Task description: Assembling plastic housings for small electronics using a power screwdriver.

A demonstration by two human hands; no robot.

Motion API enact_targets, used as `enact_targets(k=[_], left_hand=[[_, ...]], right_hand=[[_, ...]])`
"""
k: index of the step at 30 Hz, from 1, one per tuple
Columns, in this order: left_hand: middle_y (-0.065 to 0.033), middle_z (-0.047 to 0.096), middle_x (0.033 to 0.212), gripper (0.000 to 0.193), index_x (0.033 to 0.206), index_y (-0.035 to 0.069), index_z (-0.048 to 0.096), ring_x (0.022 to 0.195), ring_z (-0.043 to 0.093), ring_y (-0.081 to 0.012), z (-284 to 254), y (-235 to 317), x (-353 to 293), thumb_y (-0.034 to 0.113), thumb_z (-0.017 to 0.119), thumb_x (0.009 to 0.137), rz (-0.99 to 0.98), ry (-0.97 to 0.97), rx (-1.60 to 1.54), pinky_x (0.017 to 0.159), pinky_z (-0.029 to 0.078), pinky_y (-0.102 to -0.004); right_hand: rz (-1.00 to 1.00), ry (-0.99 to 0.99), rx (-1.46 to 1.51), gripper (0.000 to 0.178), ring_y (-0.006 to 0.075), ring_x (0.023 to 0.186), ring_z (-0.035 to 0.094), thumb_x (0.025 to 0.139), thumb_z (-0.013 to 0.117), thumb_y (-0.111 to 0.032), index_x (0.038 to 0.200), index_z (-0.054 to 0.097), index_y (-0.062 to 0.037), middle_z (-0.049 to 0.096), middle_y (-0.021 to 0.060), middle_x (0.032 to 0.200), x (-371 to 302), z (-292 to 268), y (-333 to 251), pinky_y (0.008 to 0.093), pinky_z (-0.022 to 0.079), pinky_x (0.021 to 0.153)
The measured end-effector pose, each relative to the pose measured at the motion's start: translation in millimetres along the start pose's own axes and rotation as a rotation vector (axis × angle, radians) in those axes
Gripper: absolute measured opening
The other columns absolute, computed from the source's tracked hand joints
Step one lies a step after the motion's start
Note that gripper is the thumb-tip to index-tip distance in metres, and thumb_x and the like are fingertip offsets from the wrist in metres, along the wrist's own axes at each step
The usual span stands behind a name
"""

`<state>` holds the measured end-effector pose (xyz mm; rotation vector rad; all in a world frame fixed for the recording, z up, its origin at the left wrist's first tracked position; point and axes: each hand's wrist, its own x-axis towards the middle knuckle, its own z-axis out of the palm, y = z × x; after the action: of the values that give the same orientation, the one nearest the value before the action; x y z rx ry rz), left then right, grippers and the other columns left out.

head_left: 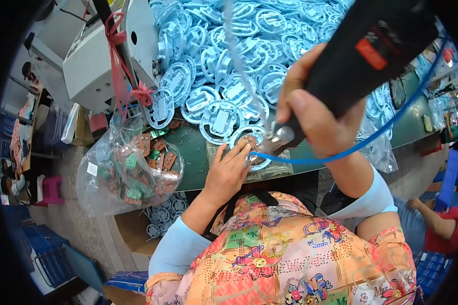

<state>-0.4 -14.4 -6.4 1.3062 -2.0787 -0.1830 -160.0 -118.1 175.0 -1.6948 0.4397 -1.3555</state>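
A black electric screwdriver [359, 61] is in my right hand [315, 119], fingers wrapped round its body and its tip angled down to the left. Below that tip lies a light-blue round plastic part [262, 163] near the table's front edge. With the fingertips of my left hand [225, 173], I hold a small brown circuit board [249, 140] down on this part. The tool's bit end is partly hidden by a silver knob and the blue hose [361, 145] curving in front of it. Another light-blue round part [222, 121] lies just beyond my left fingers.
A large heap of light-blue round parts [229, 46] covers the back of the green table [193, 175]. At left stand a pale machine [109, 58] and a clear bag [99, 185] of brown boards. Small screws [187, 156] lie scattered. A person in red [445, 229] is at right.
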Motion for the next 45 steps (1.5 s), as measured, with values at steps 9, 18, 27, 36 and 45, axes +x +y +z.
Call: enact_targets(k=[9, 18, 27, 36, 45], left_hand=[[-0.0117, 0.061, 0.126, 0.014, 0.088, 0.006, 0.059, 0.124, 0.055, -0.0262, -6.0, -0.4, 1.0, 0.009, 0.071, 0.081, 0.015, -0.034, -0.001, 0.106, 0.035, -0.0523], [-0.0140, 0.060, 0.117, 0.027, 0.100, 0.003, 0.058, 0.096, 0.060, -0.0330, -84.2, -51.0, 15.0, 0.002, 0.073, 0.078, -0.183, 0.516, 0.361, 0.081, 0.048, -0.0393], [-0.0078, 0.049, 0.092, 0.036, 0.111, 0.002, 0.054, 0.059, 0.048, -0.0159, -41.3, -41.1, 19.8, 0.012, 0.074, 0.083, -0.614, 0.312, -0.194, 0.057, 0.042, -0.0299], [-0.0129, 0.062, 0.093, 0.018, 0.099, -0.002, 0.059, 0.070, 0.061, -0.0228, -29.5, -64.0, 20.7, 0.008, 0.067, 0.086, -0.858, 0.172, -0.498, 0.061, 0.047, -0.0344], [-0.0158, 0.064, 0.106, 0.034, 0.098, 0.003, 0.063, 0.097, 0.063, -0.0331, -59.1, -33.7, 50.5, -0.014, 0.062, 0.069, -0.086, 0.481, 0.025, 0.082, 0.053, -0.0393]], right_hand=[[-0.004, 0.226, -0.055, 0.041, 0.0158, 0.060, 0.060, 0.084, 0.060, -0.004, 0.121, 0.046, 0.0059, 0.060, 0.0089, 0.077, 47.3, -50.5, -28.8, 0.0275, 0.049, 0.061], [-0.067, 0.495, -0.590, 0.060, 0.0169, 0.100, 0.058, 0.082, 0.073, -0.005, 0.135, 0.044, -0.0023, 0.054, 0.0100, 0.116, 23.2, -130.3, 25.5, 0.0311, 0.051, 0.081], [0.071, -0.309, -0.659, 0.036, 0.0325, 0.098, 0.058, 0.078, 0.073, -0.012, 0.110, 0.060, -0.0029, 0.060, 0.0155, 0.108, -55.5, -61.8, 53.3, 0.0412, 0.048, 0.081], [0.072, -0.848, -0.914, 0.080, 0.0367, 0.125, 0.048, 0.068, 0.084, -0.038, 0.133, 0.049, -0.0071, 0.050, 0.0193, 0.131, -95.3, -17.5, 87.8, 0.0453, 0.040, 0.100], [0.071, -0.325, -0.692, 0.062, 0.0398, 0.123, 0.048, 0.078, 0.074, -0.013, 0.133, 0.048, -0.0041, 0.047, 0.0214, 0.135, -60.1, -44.7, 81.1, 0.0447, 0.040, 0.103]])
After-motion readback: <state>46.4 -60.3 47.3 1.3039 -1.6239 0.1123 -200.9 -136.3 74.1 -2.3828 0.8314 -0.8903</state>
